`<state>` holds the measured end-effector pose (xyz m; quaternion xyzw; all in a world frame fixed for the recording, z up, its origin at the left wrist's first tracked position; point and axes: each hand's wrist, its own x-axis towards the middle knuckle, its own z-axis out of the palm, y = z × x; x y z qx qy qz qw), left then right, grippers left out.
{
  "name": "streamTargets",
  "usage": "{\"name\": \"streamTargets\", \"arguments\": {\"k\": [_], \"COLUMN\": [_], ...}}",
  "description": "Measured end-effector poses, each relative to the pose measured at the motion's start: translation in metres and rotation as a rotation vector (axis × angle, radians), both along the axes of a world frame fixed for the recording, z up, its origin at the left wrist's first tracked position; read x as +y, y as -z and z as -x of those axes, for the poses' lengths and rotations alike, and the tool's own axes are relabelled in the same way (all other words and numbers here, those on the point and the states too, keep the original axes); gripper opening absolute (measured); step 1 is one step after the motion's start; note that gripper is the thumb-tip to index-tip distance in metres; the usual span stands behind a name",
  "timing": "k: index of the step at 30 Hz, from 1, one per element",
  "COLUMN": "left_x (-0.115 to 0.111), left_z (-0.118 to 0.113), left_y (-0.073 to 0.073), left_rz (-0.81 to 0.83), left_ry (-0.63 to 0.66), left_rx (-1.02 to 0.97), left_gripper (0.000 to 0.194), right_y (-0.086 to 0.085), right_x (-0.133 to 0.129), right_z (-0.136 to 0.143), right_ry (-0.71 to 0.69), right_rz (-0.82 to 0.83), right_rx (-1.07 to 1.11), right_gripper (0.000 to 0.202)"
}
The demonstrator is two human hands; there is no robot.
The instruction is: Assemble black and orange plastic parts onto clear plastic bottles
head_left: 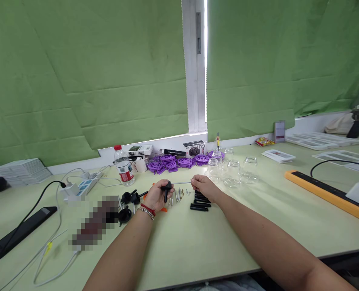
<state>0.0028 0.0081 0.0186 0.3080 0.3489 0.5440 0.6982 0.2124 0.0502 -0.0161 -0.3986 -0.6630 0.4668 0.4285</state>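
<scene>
My left hand [155, 198] is closed around a black plastic part [166, 186] with a short black stem pointing down. A thin silver metal rod [182, 183] runs sideways from that part to my right hand [204, 187], whose fingers pinch its far end. Below my right hand lie several black tubes [199, 207] side by side. Between the hands, short metal pins [177, 195] and tiny brass-coloured and silver pieces are scattered on the table. Orange pieces [164, 209] show partly from behind my left hand. Left of it sit several black knob-like parts [125, 215] with metal rods.
Purple plastic parts [185, 162] line the back, before small boxes [195, 148]. Glass jars [233, 174] stand at right, a water bottle [124, 166] at left. A power strip [87, 185], cables and an orange-black bar [327, 194] lie on the table [179, 250].
</scene>
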Motion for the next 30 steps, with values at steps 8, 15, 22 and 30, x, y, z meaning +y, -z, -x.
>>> {"name": "streamTargets", "arguments": {"k": [8,15,22,30], "left_x": [0.002,0.003,-0.005,-0.022], "left_z": [0.001,0.008,0.025,0.082], "left_y": [0.003,0.000,-0.030,-0.081], "left_rz": [-0.031,-0.070,-0.118,-0.223], "left_ry": [-0.002,-0.038,-0.014,-0.082], "left_rx": [0.024,0.207,0.548,1.987], "left_gripper": [0.011,0.013,0.016,0.019], "right_y": [-0.001,-0.014,-0.019,-0.025], "right_x": [-0.002,-0.013,-0.031,-0.061], "right_z": [0.001,0.003,0.016,0.036], "right_ry": [-0.031,-0.024,-0.102,-0.237], "right_rz": [0.009,-0.054,-0.157,-0.308], "right_rx": [-0.001,-0.086,-0.308,-0.582], "right_gripper": [0.030,0.025,0.022,0.022]}}
